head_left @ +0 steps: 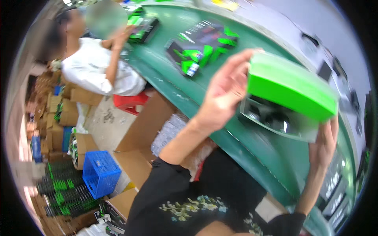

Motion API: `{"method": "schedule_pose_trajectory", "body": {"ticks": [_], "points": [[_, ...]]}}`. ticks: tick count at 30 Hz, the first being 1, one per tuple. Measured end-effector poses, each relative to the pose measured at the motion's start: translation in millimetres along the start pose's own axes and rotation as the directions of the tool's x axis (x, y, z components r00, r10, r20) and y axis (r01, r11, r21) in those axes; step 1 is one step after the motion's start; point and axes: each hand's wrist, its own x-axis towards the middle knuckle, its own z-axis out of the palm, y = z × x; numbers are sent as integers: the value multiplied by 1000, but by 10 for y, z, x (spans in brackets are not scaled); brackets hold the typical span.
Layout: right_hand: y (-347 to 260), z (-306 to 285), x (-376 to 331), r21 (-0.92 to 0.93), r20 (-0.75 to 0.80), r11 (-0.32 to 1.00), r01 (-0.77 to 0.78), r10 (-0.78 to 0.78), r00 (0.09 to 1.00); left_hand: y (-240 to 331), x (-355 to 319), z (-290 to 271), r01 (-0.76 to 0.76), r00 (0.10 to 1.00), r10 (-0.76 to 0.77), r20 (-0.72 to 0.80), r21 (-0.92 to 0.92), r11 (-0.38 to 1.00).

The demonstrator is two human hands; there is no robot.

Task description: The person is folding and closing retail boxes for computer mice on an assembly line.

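Above the green table I hold up a bright green box, tilted, its right end lower than its left. My left hand is closed around its left end, thumb toward me. At the lower right corner, my right hand grips the other end, its fingers partly hidden. Under the green face shows a clear plastic tray with dark, shiny parts inside; blur hides what they are. On the table beyond my left hand lie several flat black-and-green printed cartons, and a small black-and-green box among them.
A co-worker in a white shirt sits at the far left, hands at black-and-green boxes. An open cardboard box with bubble wrap stands beside my left arm. A blue crate and stacked cartons are on the floor.
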Motion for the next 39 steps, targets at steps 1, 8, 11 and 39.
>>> {"method": "schedule_pose_trajectory", "body": {"ticks": [1,8,11,39], "points": [[-41,-20,11,40,34,999,14,-15,999,11,3,80,16,1000,-16,-9,-4,1000],[44,-187,198,185,237,982,38,-83,968,-365,28,-82,-85,982,88,166,-28,996],[13,-312,235,138,422,978,155,-200,884,-360,-25,-111,-134,973,115,200,83,988],[20,-23,-160,-485,282,696,530,-449,848,-491,-306,583,-70,956,228,-182,614,786]]}}
